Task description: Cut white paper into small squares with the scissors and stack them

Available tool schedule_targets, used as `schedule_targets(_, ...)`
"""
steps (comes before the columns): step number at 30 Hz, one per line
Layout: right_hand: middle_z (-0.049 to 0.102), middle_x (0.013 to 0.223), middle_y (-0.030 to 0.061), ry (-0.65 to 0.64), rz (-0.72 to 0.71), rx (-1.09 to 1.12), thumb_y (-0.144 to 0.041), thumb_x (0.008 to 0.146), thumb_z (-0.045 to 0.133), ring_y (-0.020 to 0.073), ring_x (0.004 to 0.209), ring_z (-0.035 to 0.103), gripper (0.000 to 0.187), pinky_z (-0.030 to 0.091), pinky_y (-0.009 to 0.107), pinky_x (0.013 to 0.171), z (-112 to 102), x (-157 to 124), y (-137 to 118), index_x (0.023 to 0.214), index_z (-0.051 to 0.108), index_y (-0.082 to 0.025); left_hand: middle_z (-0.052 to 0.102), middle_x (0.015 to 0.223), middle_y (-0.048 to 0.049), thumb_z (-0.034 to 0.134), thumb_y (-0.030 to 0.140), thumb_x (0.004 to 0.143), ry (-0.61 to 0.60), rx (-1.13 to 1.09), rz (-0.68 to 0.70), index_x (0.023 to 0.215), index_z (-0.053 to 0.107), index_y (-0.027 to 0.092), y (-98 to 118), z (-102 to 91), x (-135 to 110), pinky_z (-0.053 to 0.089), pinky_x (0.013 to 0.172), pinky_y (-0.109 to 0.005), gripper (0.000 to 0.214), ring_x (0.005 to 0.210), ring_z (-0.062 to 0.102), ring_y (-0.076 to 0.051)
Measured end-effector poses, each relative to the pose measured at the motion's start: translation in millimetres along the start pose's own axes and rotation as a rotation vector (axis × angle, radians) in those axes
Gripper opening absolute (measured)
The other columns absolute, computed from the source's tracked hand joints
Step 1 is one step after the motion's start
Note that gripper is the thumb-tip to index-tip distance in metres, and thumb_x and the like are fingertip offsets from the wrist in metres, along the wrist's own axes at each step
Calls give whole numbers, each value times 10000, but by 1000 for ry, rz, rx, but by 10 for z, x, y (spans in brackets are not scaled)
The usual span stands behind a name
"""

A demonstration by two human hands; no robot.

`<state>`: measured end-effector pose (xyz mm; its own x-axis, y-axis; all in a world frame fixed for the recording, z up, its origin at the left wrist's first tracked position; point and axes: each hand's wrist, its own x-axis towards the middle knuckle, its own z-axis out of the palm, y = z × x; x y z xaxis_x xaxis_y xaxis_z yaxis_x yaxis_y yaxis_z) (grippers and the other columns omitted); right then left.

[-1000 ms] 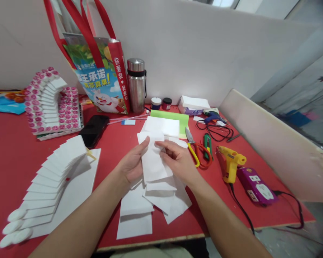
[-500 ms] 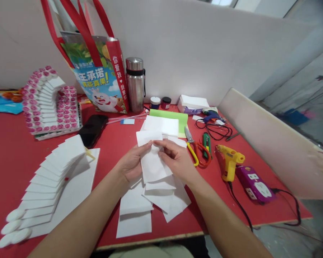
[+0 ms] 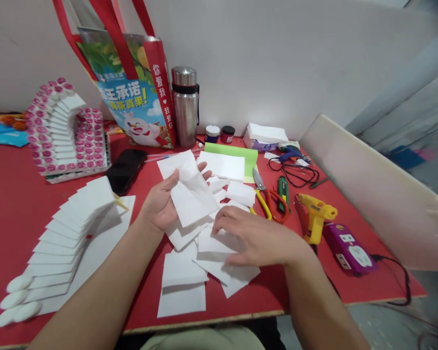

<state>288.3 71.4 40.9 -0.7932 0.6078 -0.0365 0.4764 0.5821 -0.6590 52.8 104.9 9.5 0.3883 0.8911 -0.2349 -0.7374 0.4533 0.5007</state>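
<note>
My left hand (image 3: 163, 201) holds a white tissue paper sheet (image 3: 194, 194), thumb on top and fingers behind it, raised above the pile. My right hand (image 3: 253, 237) hovers low over loose white sheets (image 3: 217, 243), fingers apart and slightly curled, with nothing visible in it. Whether its fingertips touch the paper I cannot tell. More sheets (image 3: 182, 302) spread toward the table's front edge. Behind the hands lies a neat white stack (image 3: 224, 165) on green paper (image 3: 250, 158), with folded pieces (image 3: 241, 193) in front of it.
Left are a fanned white stair model (image 3: 63, 243), a phone (image 3: 126, 170) and a pink-dotted model (image 3: 65, 136). A bag (image 3: 138, 97) and flask (image 3: 185, 107) stand behind. Scissors (image 3: 273, 201), a green cutter (image 3: 283, 192), a yellow glue gun (image 3: 316, 216) and a purple power box (image 3: 350, 250) lie right.
My right hand has let go of the sheet and moved down and right over the pile. My left hand has shifted left and up with the sheet, which is now more tilted.
</note>
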Motion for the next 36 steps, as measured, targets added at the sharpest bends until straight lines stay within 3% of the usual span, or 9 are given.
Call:
schedule_targets(3,651,908,48,203,127,47,-81,784,675,191,833,608,131,481,307,745,68,80,44,855,703,-188,735,1264,-145,462,399,1035,45,7,11,1474,550,146,-11,-2,11,509,1070,-418,515,1211,679,-270)
schedule_targets(5,637,790,14,373,226,289,-181,830,673,152,695,570,24,447,276,633,60,108,73,809,684,-187,765,1172,-158,459,390,1035,75,22,-1,1445,574,114,-40,13,16,529,1043,-418,507,1145,711,-274)
schedule_targets(9,546,604,-26,616,337,680,-431,820,745,95,511,424,275,339,251,483,-23,89,122,709,698,-184,778,1106,-185,447,375,1039,122,57,1,1388,612,56,-86,50,19,569,993,-398,501,1080,740,-277)
schedule_targets(12,508,560,-40,760,369,809,-430,754,804,72,459,356,253,304,254,445,-54,87,183,700,741,-191,760,1183,-179,472,340,1029,144,80,56,1413,595,71,-93,76,6,566,1015,-389,485,1136,722,-271)
schedule_targets(17,616,652,-30,1077,289,1008,-385,696,852,103,547,536,216,445,250,496,-86,134,303,751,725,-220,734,1247,-186,499,389,1010,138,56,74,1428,586,100,-89,102,-20,524,1075,-495,515,1242,663,-324)
schedule_targets(21,683,760,-29,1145,291,1144,-328,645,898,91,587,563,266,465,218,496,-125,142,346,793,704,-220,737,1250,-158,488,402,1012,128,-11,70,1422,589,134,-70,91,-26,509,1090,-514,500,1255,654,-321)
schedule_targets(23,690,794,-24,1134,313,1101,-335,635,910,90,597,553,277,473,222,508,-118,139,351,803,721,-223,745,1235,-141,490,391,1012,128,-34,62,1419,591,147,-60,90,-30,518,1083,-491,485,1242,664,-308)
schedule_targets(28,650,809,7,1133,299,596,-357,739,854,115,675,534,168,459,255,581,-41,140,358,797,788,-214,763,1169,-154,454,357,1026,109,-76,-27,1436,570,123,-55,112,-45,520,1064,-491,485,1129,721,-294)
schedule_targets(36,611,740,-30,1382,237,454,-323,768,831,114,637,522,183,466,264,608,-13,144,434,855,715,-210,737,1199,-244,482,326,1019,8,-30,-352,1445,520,-7,-178,60,-12,497,1063,-492,542,1119,721,-323)
